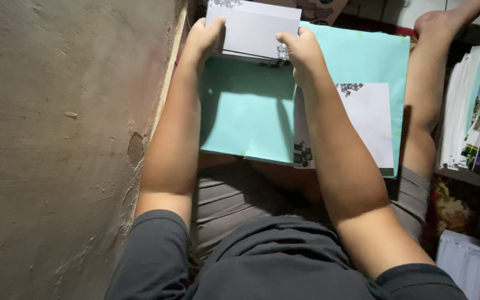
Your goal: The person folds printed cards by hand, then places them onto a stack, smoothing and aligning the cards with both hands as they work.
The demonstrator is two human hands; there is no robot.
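A: Both hands are up at the far edge of the lap. The left hand (204,39) pinches the left side of a stack of white cards (254,28), thumb on top, fingers curled behind.

B: And the right hand (302,53) mirrors it on the lower right corner, closed on the same stack. Holding both sides like that looks like a way to keep the edges squared.

A: The stack sits tilted, its lower edge resting on the teal sheet (245,116) spread across the person's knees. That sheet seems to serve as a lap board, flat and broad.

B: One more white card with dark floral corners (370,122) lies flat on the teal, just right of the right forearm, partly tucked under it.

A: Room to move? Tight on the left. A rough plaster wall (68,139) runs right along the left arm, nearly touching.

B: The right side is crowded as well. The bent leg (426,83) borders the teal sheet's edge, and beyond it stand stacked booklets (479,105) on a shelf.

A: So the open space is mostly the bare teal between the forearms.

B: And the sheet's near edge hangs over the grey shorts (240,194), unsupported there.
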